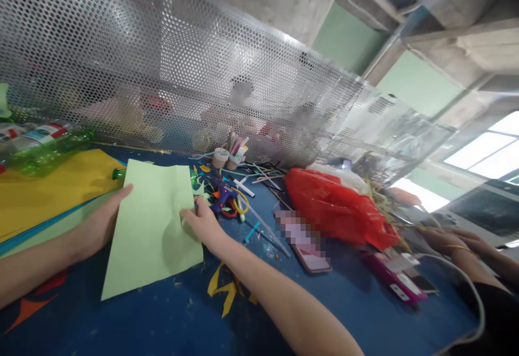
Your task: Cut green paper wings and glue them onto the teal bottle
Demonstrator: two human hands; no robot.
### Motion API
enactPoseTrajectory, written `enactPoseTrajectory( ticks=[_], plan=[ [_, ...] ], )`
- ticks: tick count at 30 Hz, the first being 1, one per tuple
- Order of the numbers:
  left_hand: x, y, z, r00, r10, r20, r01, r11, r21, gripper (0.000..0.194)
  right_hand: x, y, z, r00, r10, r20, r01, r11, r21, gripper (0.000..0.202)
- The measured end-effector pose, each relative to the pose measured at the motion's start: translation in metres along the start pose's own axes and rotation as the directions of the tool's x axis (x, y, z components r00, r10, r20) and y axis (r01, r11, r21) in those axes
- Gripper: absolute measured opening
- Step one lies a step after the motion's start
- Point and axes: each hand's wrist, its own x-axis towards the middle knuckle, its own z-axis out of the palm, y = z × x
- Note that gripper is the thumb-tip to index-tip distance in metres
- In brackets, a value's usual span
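Observation:
A pale green sheet of paper (154, 221) is held up above the blue table, tilted slightly. My left hand (101, 218) grips its left edge, with the thumb in front and the fingers hidden behind. At the right edge, my right hand (205, 226) pinches the same sheet, thumb on the front. Just beyond my right hand lie a blue glue gun (222, 198) and yellow-handled scissors (242, 203) among paper scraps. Yellow paper cut-outs (222, 288) rest on the table below my right wrist.
Yellow paper (52, 188) lies stacked at left under a green plastic bottle (48, 150). A perforated metal screen (194, 69) closes the back. To the right are a phone (314, 256), a red plastic bag (332, 204), a magenta box (395, 277) and another person's hands (450, 242).

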Motion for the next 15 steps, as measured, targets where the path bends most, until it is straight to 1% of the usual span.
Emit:
enactPoseTrajectory(
  ticks=[2,5,7,9,12,15],
  plan=[
    [0.000,-0.003,0.002,0.999,-0.001,-0.037,0.003,0.999,0.043,0.072,-0.001,-0.002,0.000,1.000,0.012,0.005,-0.012,1.000,0.018,0.024],
    [0.000,-0.009,0.002,0.998,-0.010,-0.065,0.013,0.998,0.055,0.067,-0.003,-0.010,-0.001,1.000,-0.010,-0.024,0.011,1.000,0.023,0.024],
    [0.001,-0.012,0.001,0.998,-0.004,-0.065,0.004,1.000,0.005,0.064,-0.003,-0.015,-0.003,0.997,-0.042,-0.066,0.041,0.999,-0.010,0.028],
    [0.003,-0.015,0.000,0.996,0.003,-0.089,-0.009,0.997,-0.071,0.062,-0.003,-0.019,-0.006,0.992,-0.077,-0.101,0.071,0.996,-0.058,0.029],
    [0.004,-0.016,0.000,0.990,-0.014,-0.141,-0.012,0.984,-0.180,0.062,0.000,-0.022,-0.010,0.988,-0.108,-0.115,0.096,0.990,-0.105,0.026],
    [0.004,-0.014,0.002,0.982,-0.050,-0.185,0.011,0.978,-0.206,0.059,0.001,-0.022,-0.013,0.985,-0.129,-0.116,0.111,0.982,-0.150,0.022]
  ],
)
